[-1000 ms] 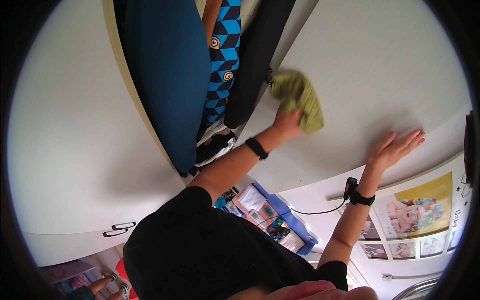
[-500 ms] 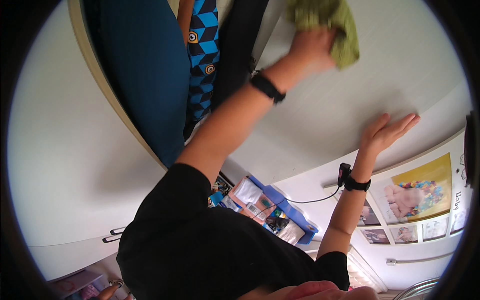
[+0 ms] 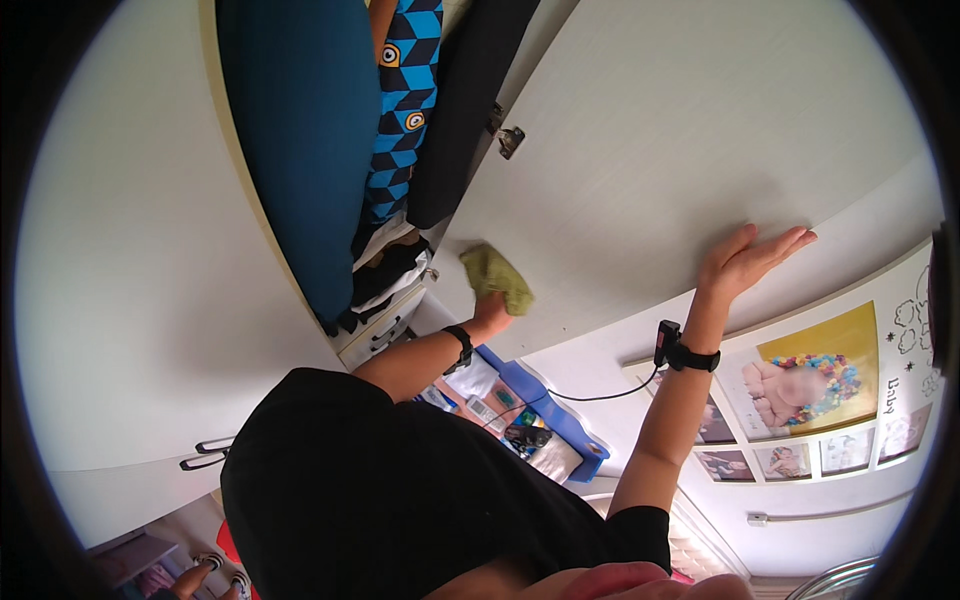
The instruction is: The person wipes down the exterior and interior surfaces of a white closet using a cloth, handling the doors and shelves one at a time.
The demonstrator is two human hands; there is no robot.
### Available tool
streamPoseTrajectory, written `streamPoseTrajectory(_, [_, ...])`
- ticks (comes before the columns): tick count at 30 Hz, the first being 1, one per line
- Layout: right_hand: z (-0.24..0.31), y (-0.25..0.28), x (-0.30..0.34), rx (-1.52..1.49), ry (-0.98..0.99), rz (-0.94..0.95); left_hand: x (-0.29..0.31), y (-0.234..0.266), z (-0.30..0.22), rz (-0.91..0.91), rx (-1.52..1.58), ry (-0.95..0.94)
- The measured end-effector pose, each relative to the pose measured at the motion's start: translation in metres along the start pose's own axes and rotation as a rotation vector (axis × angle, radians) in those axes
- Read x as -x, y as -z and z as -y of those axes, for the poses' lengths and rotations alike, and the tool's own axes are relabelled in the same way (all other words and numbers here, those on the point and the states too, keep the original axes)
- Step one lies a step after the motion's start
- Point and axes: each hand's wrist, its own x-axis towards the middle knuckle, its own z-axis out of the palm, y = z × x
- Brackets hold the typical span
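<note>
My left hand (image 3: 492, 318) grips a crumpled olive-green cloth (image 3: 497, 280), which lies against the pale inner face of a wardrobe door (image 3: 640, 150), close to its lower corner on the hinge side. My right hand (image 3: 745, 265) is spread flat near the opposite edge of the same door, fingers stretched out and thumb apart, holding nothing. Both wrists carry black bands. A small black device (image 3: 667, 342) with a cable sits by the right wristband.
Beside the door hang dark blue clothes (image 3: 290, 150) and a blue-and-black patterned cloth (image 3: 400, 120). A metal hinge (image 3: 510, 141) juts out. Below are a drawer (image 3: 385, 330) and a blue-edged shelf (image 3: 540, 395) of small items. A photo frame (image 3: 770, 440) is on the right wall. A person's feet (image 3: 208, 562) show lower left.
My left hand has swept the cloth from high on the door down to its lower corner, bending the arm. The right hand stays spread on the door, shifted slightly left in view.
</note>
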Motion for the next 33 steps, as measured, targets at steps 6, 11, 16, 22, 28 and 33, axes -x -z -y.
streamPoseTrajectory(6, [0.014,-0.005,-0.011,-0.005,0.051,-0.018,-0.109,0.012,-0.011,-0.123,-0.929,0.109])
streamPoseTrajectory(11, [-0.007,0.002,0.009,-0.03,-0.048,-0.013,-0.168,0.08,-0.122,-0.333,-0.012,0.106])
streamPoseTrajectory(16, [0.002,-0.005,0.004,-0.132,-0.068,-0.041,-0.135,0.027,-0.026,-0.408,0.027,0.118])
streamPoseTrajectory(22, [-0.006,0.005,0.009,-0.078,-0.076,-0.015,0.017,-0.01,0.039,-0.114,0.025,0.194])
streamPoseTrajectory(28, [-0.001,0.001,0.003,-0.068,-0.021,-0.024,-0.026,-0.019,0.074,-0.008,-0.407,0.144])
streamPoseTrajectory(33, [-0.01,0.002,0.014,-0.024,-0.091,-0.007,-0.058,-0.002,-0.06,-0.07,0.073,0.127])
